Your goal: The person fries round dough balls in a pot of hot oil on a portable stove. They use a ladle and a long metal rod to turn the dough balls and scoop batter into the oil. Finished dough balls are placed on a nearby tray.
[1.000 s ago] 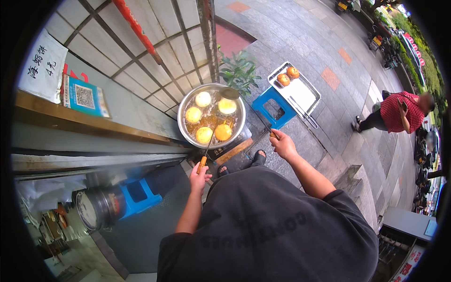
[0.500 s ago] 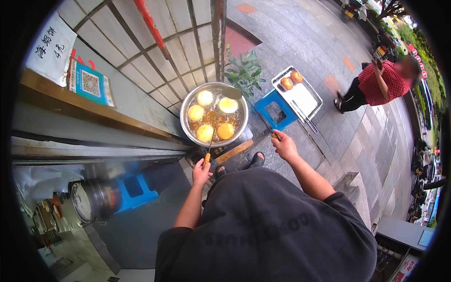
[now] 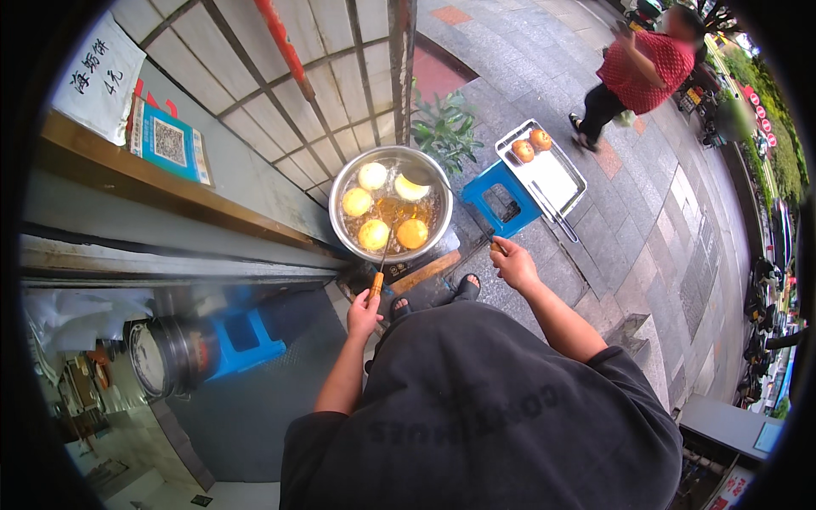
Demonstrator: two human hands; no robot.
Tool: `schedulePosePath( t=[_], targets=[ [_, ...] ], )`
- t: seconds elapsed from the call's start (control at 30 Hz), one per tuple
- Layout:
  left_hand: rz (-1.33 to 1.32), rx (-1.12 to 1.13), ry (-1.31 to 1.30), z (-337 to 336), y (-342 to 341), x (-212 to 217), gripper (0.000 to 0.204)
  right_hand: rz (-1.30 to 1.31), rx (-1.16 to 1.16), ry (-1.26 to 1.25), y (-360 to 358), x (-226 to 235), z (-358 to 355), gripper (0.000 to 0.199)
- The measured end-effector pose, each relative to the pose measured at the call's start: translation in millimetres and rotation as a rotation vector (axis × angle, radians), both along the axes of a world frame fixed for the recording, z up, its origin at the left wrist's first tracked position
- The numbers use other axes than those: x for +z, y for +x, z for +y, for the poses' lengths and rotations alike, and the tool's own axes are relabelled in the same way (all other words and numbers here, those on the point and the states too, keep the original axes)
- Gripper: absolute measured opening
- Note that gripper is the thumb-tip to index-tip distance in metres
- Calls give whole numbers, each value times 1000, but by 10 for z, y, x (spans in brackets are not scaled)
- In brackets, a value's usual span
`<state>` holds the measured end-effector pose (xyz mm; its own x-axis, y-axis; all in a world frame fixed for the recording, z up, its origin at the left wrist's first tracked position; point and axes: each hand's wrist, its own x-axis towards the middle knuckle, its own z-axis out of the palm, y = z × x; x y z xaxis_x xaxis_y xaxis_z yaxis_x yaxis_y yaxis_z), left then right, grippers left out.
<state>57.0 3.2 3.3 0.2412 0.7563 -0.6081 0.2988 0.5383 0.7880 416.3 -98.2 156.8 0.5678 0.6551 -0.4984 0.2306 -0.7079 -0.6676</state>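
Below, the left hand has its fingers wrapped around a wooden-handled tool reaching beyond them into the pan; the right hand pinches a thin utensil pointing the same way.

Hands with utensils over frying pan, tray beside

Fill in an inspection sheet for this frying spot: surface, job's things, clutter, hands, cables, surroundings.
Surface: grey paving slabs.
Job's things: metal pan of oil with five golden cakes; metal tray on a blue stool holding two browned cakes.
Clutter: potted plant.
Hands: left hand grips a wooden-handled tool; right hand holds a thin tool.
Cables: nothing seen.
Surroundings: tiled wall; passer-by in red.
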Motion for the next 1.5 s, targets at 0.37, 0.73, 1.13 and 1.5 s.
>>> schedulePosePath(
  t=[0.37, 0.73, 1.13, 1.5],
  targets=[
    [21, 77, -72, -11, 1, 99, 55, 110, -47, 41, -55, 126, 65, 49],
    [39, 67, -100, -14, -31, 170, 55, 97, -32, 25, -32, -64, 135, 48],
    [33, 139, -135, -93, -190, 52, 65, 84, -16, 8, -7, 7, 202, 49],
    [110, 160, -157, -128, -320, 15, 66, 31, -16, 39, 18, 125, 274, 47]
  ],
)
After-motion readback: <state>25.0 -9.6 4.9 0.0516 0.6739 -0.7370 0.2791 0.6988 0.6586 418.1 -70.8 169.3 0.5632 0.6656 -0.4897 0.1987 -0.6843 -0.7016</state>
